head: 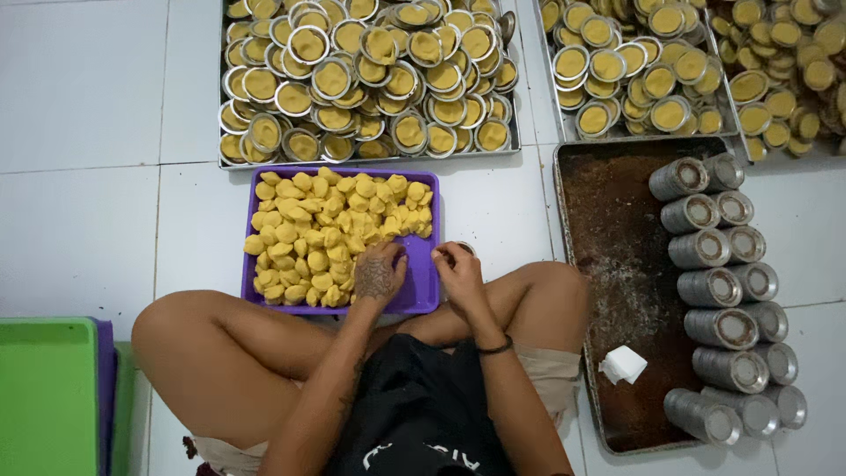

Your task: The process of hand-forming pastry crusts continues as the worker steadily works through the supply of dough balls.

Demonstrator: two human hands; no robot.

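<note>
L hand (379, 275) curled on dough pieces (328, 236) in purple tray (425, 295), R hand (456, 264) pinched round small tin (464, 249); one piece best taken, pressed evenly.

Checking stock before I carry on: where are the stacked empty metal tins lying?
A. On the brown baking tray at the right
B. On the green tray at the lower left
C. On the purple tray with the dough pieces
A: the stacked metal tins lie in rows on the brown baking tray, right of the person's knee.

Yellow dough pieces (326, 234) in purple tray (423, 295); green tray (44, 397), white floor (79, 88)
</note>
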